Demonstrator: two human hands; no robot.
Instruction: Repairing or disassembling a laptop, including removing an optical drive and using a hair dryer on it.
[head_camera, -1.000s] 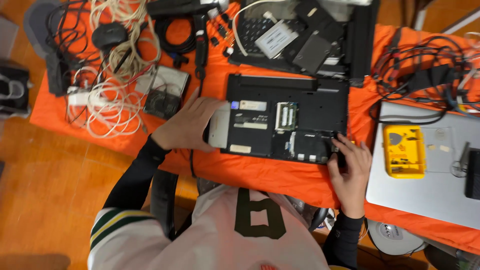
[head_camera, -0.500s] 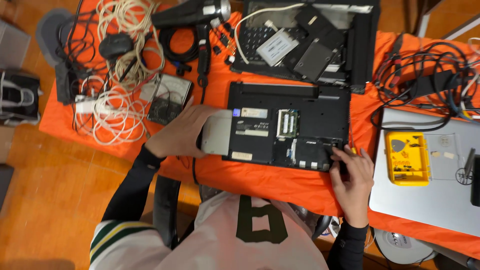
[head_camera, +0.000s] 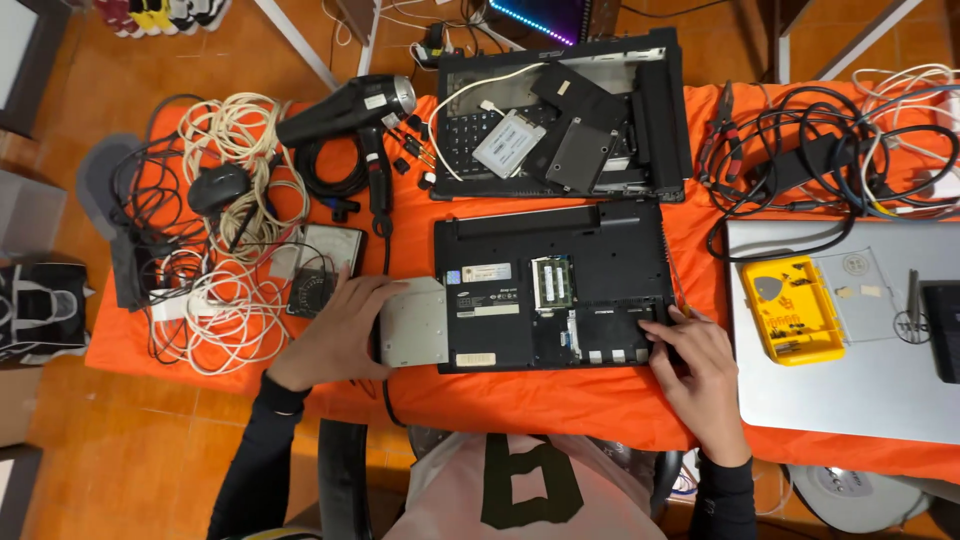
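**A:** While both hands are down on the desk (head_camera: 560, 405), the black laptop (head_camera: 555, 285) lies flipped belly-up between them on the orange cloth. The left hand (head_camera: 335, 335) rests flat and loose against the silver optical drive (head_camera: 412, 322), which sticks partway out of the laptop's left edge. The fingers touch its side; they aren't wrapped round it.

**B:** And the right hand (head_camera: 700, 365)?

**A:** It sits at the near right corner, fingertips curled down onto the open bay there. I can't tell if that grip is pinching anything, since the fingers cover the spot.

**B:** Any change from half a second ago?

**A:** The drive looks slid out a bit further, and the view has tipped so more of the far side shows. The hands are in about the same places.

**B:** What's further out?

**A:** Left of the drive is a small meter (head_camera: 322, 268) amid white cables (head_camera: 225, 300). On the right there's a yellow parts box (head_camera: 795, 308) on a silver laptop (head_camera: 850, 380), whose right side is cut off by the frame edge. Farther back sit a black hair dryer (head_camera: 350, 108), a second opened laptop (head_camera: 560, 115) with a loose drive (head_camera: 508, 142) on it, and tangled black cords (head_camera: 800, 160).
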